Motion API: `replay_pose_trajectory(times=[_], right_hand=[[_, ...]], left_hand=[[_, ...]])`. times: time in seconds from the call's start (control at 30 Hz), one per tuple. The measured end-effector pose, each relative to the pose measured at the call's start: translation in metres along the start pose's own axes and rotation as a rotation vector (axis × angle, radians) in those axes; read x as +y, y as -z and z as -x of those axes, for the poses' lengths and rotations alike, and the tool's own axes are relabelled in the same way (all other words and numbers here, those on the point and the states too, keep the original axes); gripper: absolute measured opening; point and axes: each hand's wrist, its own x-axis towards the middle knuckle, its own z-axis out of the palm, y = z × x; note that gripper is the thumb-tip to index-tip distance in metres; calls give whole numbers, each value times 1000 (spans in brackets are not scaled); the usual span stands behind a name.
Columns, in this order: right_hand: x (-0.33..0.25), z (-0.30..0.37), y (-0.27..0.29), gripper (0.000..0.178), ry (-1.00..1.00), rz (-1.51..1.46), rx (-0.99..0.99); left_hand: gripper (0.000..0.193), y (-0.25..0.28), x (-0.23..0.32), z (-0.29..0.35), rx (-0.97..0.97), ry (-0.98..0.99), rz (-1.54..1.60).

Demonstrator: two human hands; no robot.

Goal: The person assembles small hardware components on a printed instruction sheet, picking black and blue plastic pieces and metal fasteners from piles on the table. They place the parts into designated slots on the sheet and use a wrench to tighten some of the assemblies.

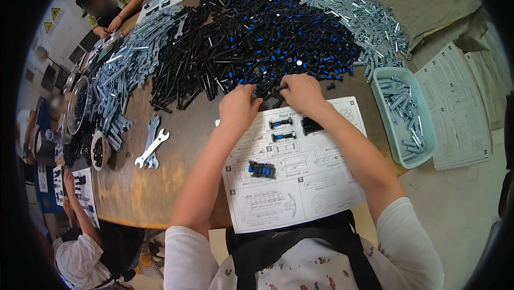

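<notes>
My left hand [239, 109] is at the near edge of a large pile of black bolts [187, 68], many with blue bands. Its thumb and fingers close around a small black bolt [254, 93] with a blue patch. Just to the right, my right hand [301, 93] curls its fingers down into the same edge; what they hold is hidden. Under my forearms lies a printed sheet [251, 220] of part drawings. Two blue-banded bolts [282, 137] lie on it, with a cluster of short black bolts [262, 170] lower down and longer black bolts [310, 125] partly behind my right wrist.
Several wrenches [152, 143] lie left of the sheet. Silver metal sleeves [369, 28] and flat wrenches [144, 46] flank the pile. A light green bin [404, 119] of silver sleeves stands at right, near stacked printed sheets [455, 108]. Other people work around the table.
</notes>
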Motion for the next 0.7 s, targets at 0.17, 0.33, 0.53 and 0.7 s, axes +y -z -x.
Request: replay_pose_trajectory(times=[0.17,0.33,0.53,0.7], right_hand=[[3,-13,-27,11,16,-19,80],[6,-7,-13,18,-89,-44,33],[-35,29,11,20,16,-640,-217],[-92,77,-5,11,183,-616,-272]], left_hand=[[16,-4,-8,-15,-144,100,46],[19,63,-3,15,-309,205,284],[11,100,-18,111,-703,404,602],[15,79,-1,147,-415,488,566]])
